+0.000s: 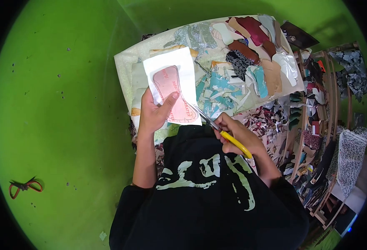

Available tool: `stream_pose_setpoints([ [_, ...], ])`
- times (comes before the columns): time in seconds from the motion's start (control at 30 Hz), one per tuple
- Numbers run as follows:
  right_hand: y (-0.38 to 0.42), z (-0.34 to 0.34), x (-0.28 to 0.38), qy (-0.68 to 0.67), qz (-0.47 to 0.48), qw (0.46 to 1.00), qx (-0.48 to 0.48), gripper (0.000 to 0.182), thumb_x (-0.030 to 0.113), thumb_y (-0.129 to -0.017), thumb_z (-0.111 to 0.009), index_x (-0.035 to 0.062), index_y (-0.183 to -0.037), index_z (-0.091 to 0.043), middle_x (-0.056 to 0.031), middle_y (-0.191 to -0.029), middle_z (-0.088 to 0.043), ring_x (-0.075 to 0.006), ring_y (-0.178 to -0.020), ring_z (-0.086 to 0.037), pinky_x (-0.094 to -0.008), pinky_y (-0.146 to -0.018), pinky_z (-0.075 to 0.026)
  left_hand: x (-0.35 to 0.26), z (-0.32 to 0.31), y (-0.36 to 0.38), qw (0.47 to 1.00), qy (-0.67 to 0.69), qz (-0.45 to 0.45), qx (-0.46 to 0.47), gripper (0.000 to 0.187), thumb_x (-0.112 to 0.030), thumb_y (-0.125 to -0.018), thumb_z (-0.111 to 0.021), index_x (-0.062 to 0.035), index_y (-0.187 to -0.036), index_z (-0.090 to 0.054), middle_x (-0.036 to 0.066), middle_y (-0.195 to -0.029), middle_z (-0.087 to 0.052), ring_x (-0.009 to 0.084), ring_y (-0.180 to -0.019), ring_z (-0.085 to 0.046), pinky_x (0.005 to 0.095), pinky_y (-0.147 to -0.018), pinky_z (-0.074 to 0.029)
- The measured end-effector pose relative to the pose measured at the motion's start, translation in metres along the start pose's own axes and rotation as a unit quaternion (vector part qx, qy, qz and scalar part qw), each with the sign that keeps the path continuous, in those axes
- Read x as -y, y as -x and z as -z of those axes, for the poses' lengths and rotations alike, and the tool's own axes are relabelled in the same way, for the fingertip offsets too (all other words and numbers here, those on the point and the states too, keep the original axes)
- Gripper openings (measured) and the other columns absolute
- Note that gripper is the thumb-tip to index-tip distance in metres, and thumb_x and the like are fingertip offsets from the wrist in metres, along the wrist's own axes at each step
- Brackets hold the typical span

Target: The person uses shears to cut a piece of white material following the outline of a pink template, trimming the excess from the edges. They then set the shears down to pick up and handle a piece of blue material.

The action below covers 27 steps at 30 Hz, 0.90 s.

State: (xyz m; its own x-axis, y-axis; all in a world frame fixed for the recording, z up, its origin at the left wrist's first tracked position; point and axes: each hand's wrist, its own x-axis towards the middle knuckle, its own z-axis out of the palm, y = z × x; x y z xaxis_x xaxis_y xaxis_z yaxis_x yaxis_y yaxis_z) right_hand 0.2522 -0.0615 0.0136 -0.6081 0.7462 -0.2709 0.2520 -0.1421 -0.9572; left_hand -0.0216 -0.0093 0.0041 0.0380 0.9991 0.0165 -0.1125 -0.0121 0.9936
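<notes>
My left hand grips a white sheet together with a pink sole-shaped piece printed with red "PARATEX" lettering. Its thumb presses on the pink piece, whose dark outline shows on the white. In my right hand is a pair of scissors with a yellow handle. The scissors' blades point up and left at the sheet's lower right edge; whether they are parted is hard to make out. Teal and white offcuts lie on the worktable beyond.
Sole-shaped pieces in maroon, brown and tan lie at the table's far right. Wooden racks with fabric stand on the right, near a heap of scraps. Red-handled pliers or cutters hang on the green wall.
</notes>
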Motion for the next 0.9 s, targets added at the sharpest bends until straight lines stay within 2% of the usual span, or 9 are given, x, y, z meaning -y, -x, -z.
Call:
stream_pose_setpoints([
  [0.1,0.002,0.003,0.003,0.015,0.012,1.000,-0.004,0.081,0.071,-0.075,-0.071,0.0025,-0.107,-0.043,-0.0086,-0.079,-0.055,-0.0199,-0.071,-0.054,-0.0345,-0.066,-0.044,0.000,-0.014,-0.004,1.000,-0.014,-0.018,-0.005,0.037,-0.008,-0.091,-0.070,0.0075,-0.122,-0.055,0.013,-0.107,-0.068,0.0142,-0.094,-0.065,0.0286,-0.083,-0.053],
  [0.2,0.000,0.007,0.008,-0.005,0.006,1.000,0.004,0.079,0.070,-0.077,-0.070,0.0015,-0.104,-0.041,-0.0083,-0.077,-0.053,-0.0204,-0.069,-0.053,-0.0346,-0.066,-0.044,-0.003,-0.021,-0.013,0.999,-0.022,-0.038,-0.007,0.037,-0.008,-0.091,-0.070,0.0077,-0.122,-0.056,0.012,-0.107,-0.068,0.0140,-0.094,-0.064,0.0285,-0.083,-0.052],
  [0.23,0.000,0.007,0.014,0.001,-0.001,1.000,0.002,0.081,0.076,-0.080,-0.060,0.0006,-0.101,-0.041,-0.0095,-0.077,-0.052,-0.0220,-0.069,-0.051,-0.0357,-0.066,-0.043,-0.004,-0.022,-0.014,0.999,-0.026,-0.039,-0.006,0.037,-0.008,-0.091,-0.070,0.0077,-0.122,-0.056,0.012,-0.107,-0.068,0.0140,-0.094,-0.064,0.0285,-0.083,-0.052],
  [0.47,-0.010,0.008,0.010,0.023,-0.029,0.999,-0.002,0.087,0.086,-0.082,-0.041,0.0004,-0.097,-0.042,-0.0120,-0.078,-0.049,-0.0261,-0.068,-0.047,-0.0377,-0.065,-0.042,-0.006,-0.023,-0.020,0.996,-0.066,-0.049,-0.036,0.036,-0.008,-0.091,-0.070,0.0078,-0.121,-0.056,0.013,-0.106,-0.068,0.0146,-0.094,-0.064,0.0295,-0.084,-0.052],
  [0.57,-0.014,0.011,0.012,0.000,-0.022,1.000,0.009,0.077,0.078,-0.084,-0.043,0.0021,-0.096,-0.040,-0.0091,-0.074,-0.048,-0.0210,-0.062,-0.047,-0.0341,-0.058,-0.041,-0.006,-0.021,-0.021,0.995,-0.070,-0.051,-0.053,0.035,-0.008,-0.092,-0.069,0.0079,-0.121,-0.057,0.013,-0.107,-0.068,0.0151,-0.094,-0.064,0.0297,-0.084,-0.052],
  [0.6,-0.018,0.010,0.011,-0.009,-0.023,1.000,0.007,0.068,0.070,-0.084,-0.047,0.0037,-0.094,-0.038,-0.0066,-0.072,-0.049,-0.0161,-0.056,-0.048,-0.0304,-0.052,-0.041,-0.006,-0.021,-0.020,0.995,-0.067,-0.051,-0.058,0.034,-0.007,-0.092,-0.068,0.0079,-0.120,-0.057,0.013,-0.107,-0.068,0.0153,-0.094,-0.064,0.0298,-0.084,-0.052],
  [0.67,-0.025,0.011,0.008,-0.010,-0.028,0.999,0.012,0.066,0.070,-0.083,-0.049,0.0056,-0.093,-0.037,-0.0039,-0.070,-0.049,-0.0108,-0.052,-0.049,-0.0265,-0.047,-0.042,-0.008,-0.017,-0.023,0.993,-0.080,-0.056,-0.063,0.033,-0.007,-0.092,-0.067,0.0081,-0.120,-0.057,0.014,-0.107,-0.067,0.0160,-0.095,-0.064,0.0299,-0.084,-0.052],
  [0.83,-0.039,0.013,0.006,-0.010,-0.028,0.999,0.043,0.097,0.097,-0.069,-0.038,0.0048,-0.097,-0.039,-0.0032,-0.075,-0.050,-0.0098,-0.060,-0.052,-0.0252,-0.051,-0.044,-0.012,-0.007,-0.027,0.985,-0.137,-0.083,-0.058,0.031,-0.005,-0.091,-0.066,0.0088,-0.118,-0.059,0.016,-0.109,-0.066,0.0183,-0.096,-0.064,0.0305,-0.085,-0.051],
  [0.9,-0.039,0.015,0.010,-0.024,-0.023,0.997,0.067,0.091,0.092,-0.076,-0.036,0.0041,-0.098,-0.039,-0.0052,-0.076,-0.048,-0.0148,-0.061,-0.052,-0.0300,-0.057,-0.044,-0.012,-0.006,-0.028,0.982,-0.147,-0.099,-0.063,0.031,-0.005,-0.091,-0.066,0.0090,-0.118,-0.059,0.016,-0.110,-0.065,0.0190,-0.097,-0.065,0.0306,-0.086,-0.051],
])
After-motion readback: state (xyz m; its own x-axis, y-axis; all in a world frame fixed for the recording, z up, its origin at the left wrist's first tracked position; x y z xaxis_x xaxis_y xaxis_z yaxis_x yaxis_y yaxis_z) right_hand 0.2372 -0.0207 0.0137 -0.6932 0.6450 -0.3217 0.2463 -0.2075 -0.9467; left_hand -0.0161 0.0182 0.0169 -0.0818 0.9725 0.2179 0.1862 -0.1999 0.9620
